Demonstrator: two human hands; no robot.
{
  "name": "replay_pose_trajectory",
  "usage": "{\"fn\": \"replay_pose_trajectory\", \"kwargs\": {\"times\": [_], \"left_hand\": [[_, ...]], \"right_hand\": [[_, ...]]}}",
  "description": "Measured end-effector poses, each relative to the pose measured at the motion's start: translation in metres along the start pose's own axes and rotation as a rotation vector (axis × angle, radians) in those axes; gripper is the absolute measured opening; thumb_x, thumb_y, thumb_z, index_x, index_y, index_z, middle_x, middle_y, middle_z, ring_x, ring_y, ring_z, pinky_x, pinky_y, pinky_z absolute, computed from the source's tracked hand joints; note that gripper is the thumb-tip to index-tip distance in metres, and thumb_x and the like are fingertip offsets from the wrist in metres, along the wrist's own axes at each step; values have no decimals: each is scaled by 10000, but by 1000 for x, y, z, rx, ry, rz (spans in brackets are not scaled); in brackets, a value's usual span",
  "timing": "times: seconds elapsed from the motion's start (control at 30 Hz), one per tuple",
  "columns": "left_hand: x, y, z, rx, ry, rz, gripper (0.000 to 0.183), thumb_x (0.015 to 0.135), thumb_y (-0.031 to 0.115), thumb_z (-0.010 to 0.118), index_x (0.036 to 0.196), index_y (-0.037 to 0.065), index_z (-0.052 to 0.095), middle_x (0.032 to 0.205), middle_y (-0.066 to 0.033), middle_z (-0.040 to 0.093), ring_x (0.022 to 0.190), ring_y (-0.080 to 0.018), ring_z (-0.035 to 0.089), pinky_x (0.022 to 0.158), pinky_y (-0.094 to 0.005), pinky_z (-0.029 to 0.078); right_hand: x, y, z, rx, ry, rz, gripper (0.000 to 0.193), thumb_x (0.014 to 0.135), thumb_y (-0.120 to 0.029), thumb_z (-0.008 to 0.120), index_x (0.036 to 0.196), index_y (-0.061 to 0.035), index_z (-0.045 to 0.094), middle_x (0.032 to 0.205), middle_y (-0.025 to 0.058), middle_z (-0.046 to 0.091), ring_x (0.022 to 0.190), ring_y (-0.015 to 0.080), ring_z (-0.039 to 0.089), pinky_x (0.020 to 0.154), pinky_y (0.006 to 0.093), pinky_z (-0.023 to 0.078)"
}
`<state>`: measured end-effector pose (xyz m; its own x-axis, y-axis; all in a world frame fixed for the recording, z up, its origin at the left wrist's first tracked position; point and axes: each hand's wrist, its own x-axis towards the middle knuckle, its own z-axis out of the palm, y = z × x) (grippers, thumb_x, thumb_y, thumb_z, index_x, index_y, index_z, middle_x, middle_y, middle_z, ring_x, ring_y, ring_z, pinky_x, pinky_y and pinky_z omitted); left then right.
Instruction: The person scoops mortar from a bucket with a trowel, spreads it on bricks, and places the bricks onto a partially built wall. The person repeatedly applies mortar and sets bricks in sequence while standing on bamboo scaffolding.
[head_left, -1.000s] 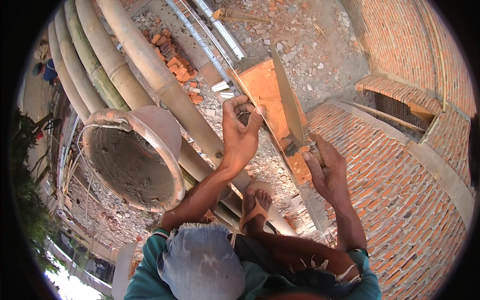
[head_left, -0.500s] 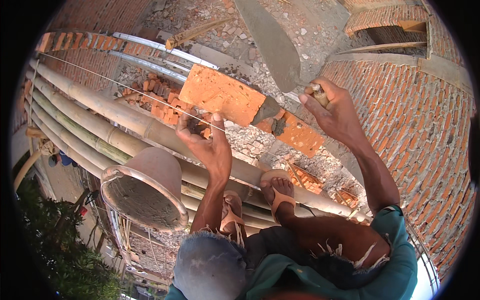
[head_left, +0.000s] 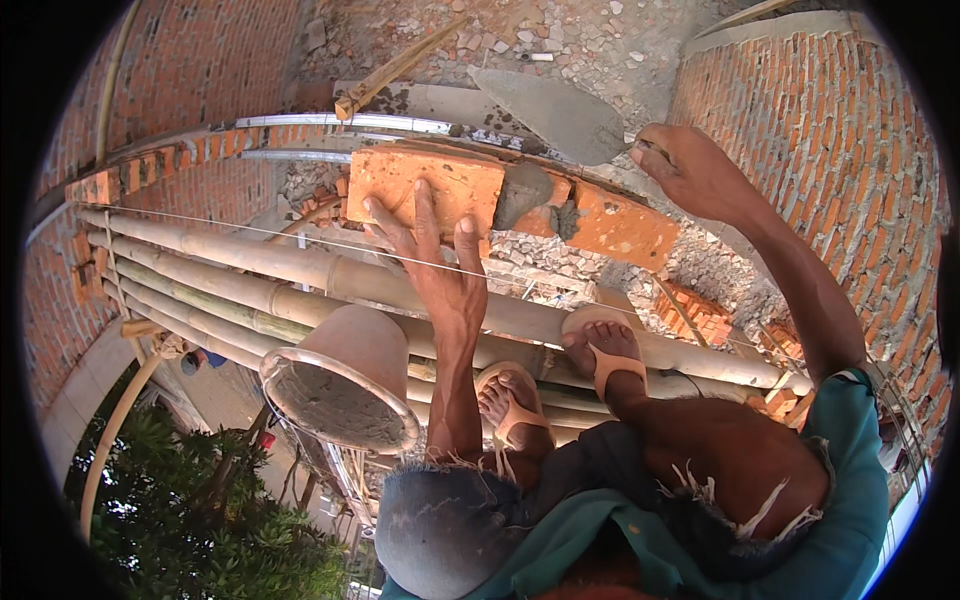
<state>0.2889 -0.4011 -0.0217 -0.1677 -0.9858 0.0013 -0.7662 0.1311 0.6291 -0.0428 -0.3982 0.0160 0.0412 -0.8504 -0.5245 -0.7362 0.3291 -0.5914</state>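
Observation:
My left hand (head_left: 445, 275) lies with fingers spread on the near side of an orange brick (head_left: 460, 185), its fingertips on the top face. Grey mortar (head_left: 522, 195) is at that brick's right end. Further right, another orange brick (head_left: 620, 228) continues the row, with a dab of mortar near its left end. A taut string (head_left: 300, 236) passes along the near side of the bricks, by my left hand. My right hand (head_left: 690, 170) is closed round the handle of a trowel (head_left: 560, 115), its handle mostly hidden. The mortar-smeared blade points up and left, beyond the bricks.
A bucket of mortar (head_left: 338, 395) stands tilted on bamboo poles (head_left: 225, 265), left of my sandalled feet (head_left: 610, 350). Brick walls (head_left: 800, 170) rise on both sides. Rubble (head_left: 560, 30) lies far below, with a wooden beam (head_left: 400, 70) above it. Leafy branches (head_left: 200, 500) are lower left.
My left hand has moved from the brick's near edge and string onto the brick, fingers now spread. The trowel blade has swung lower and flatter. The whole view has shifted.

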Motion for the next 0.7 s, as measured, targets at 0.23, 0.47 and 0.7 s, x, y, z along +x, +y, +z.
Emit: {"fn": "replay_pose_trajectory", "kwargs": {"times": [0.23,0.47,0.7], "left_hand": [[-9,10,6,-158,133,-131,728,1078,355,555,1654,54,227,1700,-328,49,1589,-473,42,1257,-586,127],[-67,32,25,-1412,73,-731,740,1109,387,459,1672,91,80,1746,-126,69,1614,-244,86,1300,-477,151],[-85,53,50,-1646,13,-875,684,1105,529,367,1605,82,228,1634,-63,280,1511,-213,271,1266,-464,216]], "right_hand": [[-57,27,5,-121,34,96,290,1014,-257,627,976,31,631,873,226,650,834,435,642,765,527,475],[-36,76,-14,-425,307,-222,232,985,-202,661,1179,-80,625,1142,148,663,1010,394,641,883,522,510],[35,88,-48,-585,403,-687,223,993,-202,663,1178,-93,603,1163,126,655,1123,352,609,999,471,445]]}}
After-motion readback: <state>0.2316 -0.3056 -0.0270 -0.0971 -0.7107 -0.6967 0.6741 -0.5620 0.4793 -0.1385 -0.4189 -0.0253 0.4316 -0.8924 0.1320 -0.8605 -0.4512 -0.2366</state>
